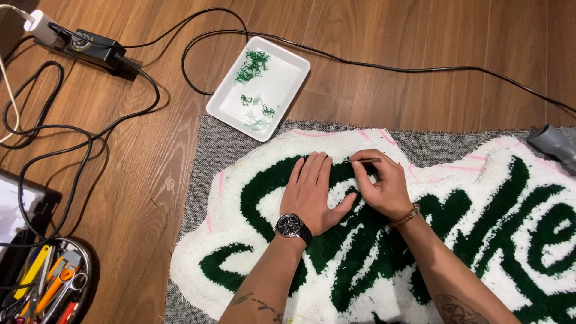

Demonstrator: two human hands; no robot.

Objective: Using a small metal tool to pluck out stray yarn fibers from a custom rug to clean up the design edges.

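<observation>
the rug (pixel 384 240), white pile with dark green lettering, lies on grey backing on a wood floor (pixel 420 66); its top edge runs just beyond the fingertips, and its right side runs out of view. bare floor lies open above that edge, crossed by a black cable (pixel 384 65). a white tray (pixel 259 87) with green yarn scraps sits near the backing's upper left corner. a tool tin (pixel 51 288) is well apart at lower left. the left hand (pixel 312 195) lies flat on the pile, palm down, fingers together, thumb spread toward the other hand. the right hand (pixel 381 186) curls just beside it, thumb and forefinger pinching tweezers (pixel 362 160) that point left over the pile. both forearms come up from the bottom edge.
</observation>
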